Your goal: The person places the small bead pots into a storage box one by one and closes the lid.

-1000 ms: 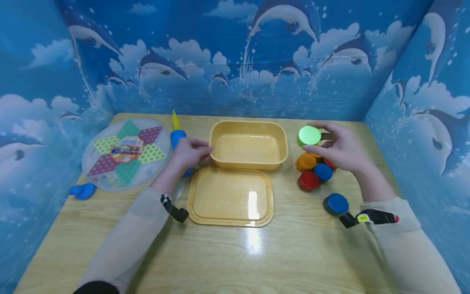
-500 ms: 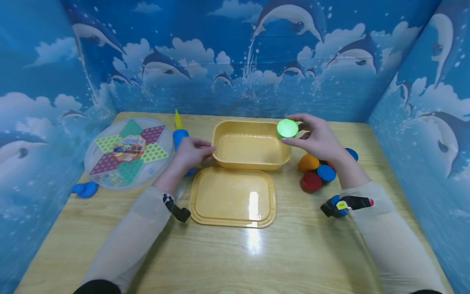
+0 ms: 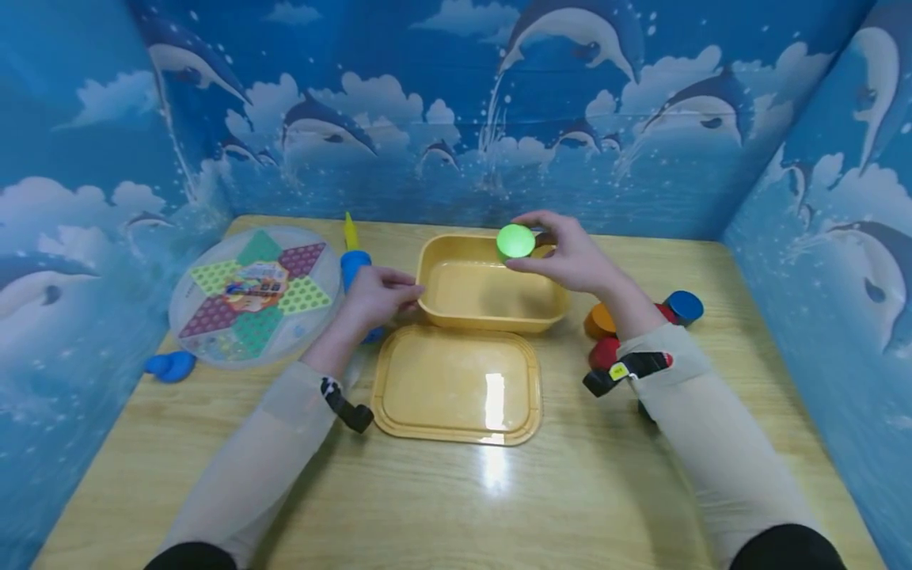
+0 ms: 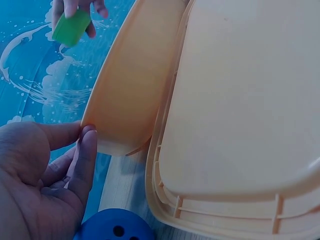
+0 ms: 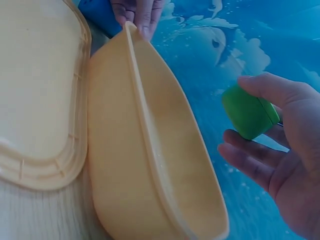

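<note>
A yellow-orange plastic box (image 3: 492,321) stands open-topped in the middle of the table. My left hand (image 3: 379,299) pinches its left rim between thumb and fingers, as the left wrist view (image 4: 55,170) also shows. Over the box's back right part, my right hand (image 3: 566,253) holds a small green round tub (image 3: 515,241) between thumb and fingers; the same green tub (image 5: 250,112) shows its side in the right wrist view. In front of the box lies its matching flat lid (image 3: 456,384).
Right of the box sit an orange tub (image 3: 600,321), a red tub (image 3: 603,353) and a blue tub (image 3: 685,306), partly hidden by the right arm. At left lie a round star-patterned game board (image 3: 256,297), a blue cylinder with a yellow tip (image 3: 351,233) and a blue piece (image 3: 169,366).
My right hand has carried the green tub leftward from the cluster of tubs to above the box. The left hand stays on the box's left rim.
</note>
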Motion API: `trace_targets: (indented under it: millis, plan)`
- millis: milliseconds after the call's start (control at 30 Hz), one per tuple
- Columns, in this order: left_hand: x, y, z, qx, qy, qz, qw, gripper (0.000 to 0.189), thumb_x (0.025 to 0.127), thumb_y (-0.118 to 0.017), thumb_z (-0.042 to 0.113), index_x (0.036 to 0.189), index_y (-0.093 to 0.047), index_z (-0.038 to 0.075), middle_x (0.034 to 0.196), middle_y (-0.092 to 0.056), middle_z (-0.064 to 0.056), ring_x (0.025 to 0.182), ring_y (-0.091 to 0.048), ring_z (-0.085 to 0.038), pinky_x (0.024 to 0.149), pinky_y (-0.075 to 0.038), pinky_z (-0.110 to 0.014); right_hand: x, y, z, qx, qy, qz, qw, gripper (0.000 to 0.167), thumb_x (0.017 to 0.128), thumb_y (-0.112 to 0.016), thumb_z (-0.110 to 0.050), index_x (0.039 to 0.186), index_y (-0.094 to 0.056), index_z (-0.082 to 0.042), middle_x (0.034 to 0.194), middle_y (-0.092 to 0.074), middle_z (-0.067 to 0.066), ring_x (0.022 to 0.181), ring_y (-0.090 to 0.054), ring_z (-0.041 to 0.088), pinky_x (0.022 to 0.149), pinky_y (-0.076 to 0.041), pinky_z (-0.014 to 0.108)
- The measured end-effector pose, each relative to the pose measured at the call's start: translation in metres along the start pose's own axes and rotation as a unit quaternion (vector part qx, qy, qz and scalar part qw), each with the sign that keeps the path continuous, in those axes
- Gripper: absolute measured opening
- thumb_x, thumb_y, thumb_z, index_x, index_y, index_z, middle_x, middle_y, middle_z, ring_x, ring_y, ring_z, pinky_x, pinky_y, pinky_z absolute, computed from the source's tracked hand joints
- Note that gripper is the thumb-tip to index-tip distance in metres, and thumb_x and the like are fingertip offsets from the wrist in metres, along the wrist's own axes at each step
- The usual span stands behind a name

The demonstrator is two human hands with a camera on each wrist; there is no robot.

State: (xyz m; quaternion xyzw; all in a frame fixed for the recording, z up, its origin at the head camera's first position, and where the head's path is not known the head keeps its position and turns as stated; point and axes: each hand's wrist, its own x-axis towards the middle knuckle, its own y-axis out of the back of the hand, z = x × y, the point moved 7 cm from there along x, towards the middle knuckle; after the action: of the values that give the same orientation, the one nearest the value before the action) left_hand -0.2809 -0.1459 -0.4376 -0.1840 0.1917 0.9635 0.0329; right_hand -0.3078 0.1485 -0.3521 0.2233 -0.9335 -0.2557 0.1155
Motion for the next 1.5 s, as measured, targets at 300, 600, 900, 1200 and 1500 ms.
trace_targets:
  millis: [300,600,900,1200,1500]
  plan:
    - [0.0,0.0,-0.001,0.008,-0.002,0.006,0.9999,0.032,0.1,-0.079,0.023,0.123,-0.073,0.001,0.104,-0.077,-0.013,0.089,-0.077,-0.022,0.079,-0.065,-0.036,0.033,-0.037,0.006,0.007,0.001,-0.047,0.9989,0.06,0.092,-0.087,-0.02,0.143,-0.06,-0.005,0.138,-0.059,0.01,0.114,-0.066,0.028,0.092,-0.059,0.041]
    - [0.0,0.0,0.0,0.006,-0.011,0.003,0.9999,0.032,0.099,-0.079,0.022,0.122,-0.074,0.0,0.101,-0.077,-0.013,0.087,-0.077,-0.022,0.08,-0.065,-0.038,0.056,-0.068,0.018,-0.031,-0.003,-0.064,0.9974,0.059,0.092,-0.087,-0.026,0.141,-0.062,-0.004,0.127,-0.065,0.008,0.108,-0.065,0.026,0.094,-0.057,0.039]
    - [0.002,-0.002,-0.002,-0.017,-0.025,0.001,0.9996,0.031,0.098,-0.08,0.018,0.12,-0.074,-0.003,0.101,-0.078,-0.016,0.085,-0.077,-0.022,0.079,-0.065,-0.038,0.069,-0.095,0.026,-0.09,-0.014,-0.066,0.9936,0.059,0.091,-0.088,-0.023,0.14,-0.064,-0.001,0.127,-0.068,0.012,0.104,-0.066,0.025,0.09,-0.057,0.038]
    - [0.001,-0.003,0.0,-0.015,-0.014,0.001,0.9998,0.03,0.099,-0.08,0.017,0.12,-0.074,-0.003,0.101,-0.077,-0.016,0.085,-0.077,-0.022,0.08,-0.065,-0.04,0.074,-0.107,0.033,-0.106,-0.033,-0.051,0.9925,0.06,0.089,-0.09,-0.022,0.139,-0.064,-0.001,0.125,-0.068,0.01,0.107,-0.065,0.024,0.093,-0.057,0.037]
    - [0.0,-0.002,-0.001,-0.016,-0.012,0.004,0.9998,0.031,0.099,-0.079,0.018,0.121,-0.073,-0.003,0.102,-0.077,-0.017,0.085,-0.076,-0.022,0.08,-0.065,-0.04,0.074,-0.109,0.034,-0.068,-0.044,-0.043,0.9958,0.063,0.088,-0.091,-0.02,0.141,-0.062,0.0,0.126,-0.067,0.011,0.11,-0.067,0.026,0.096,-0.057,0.037]
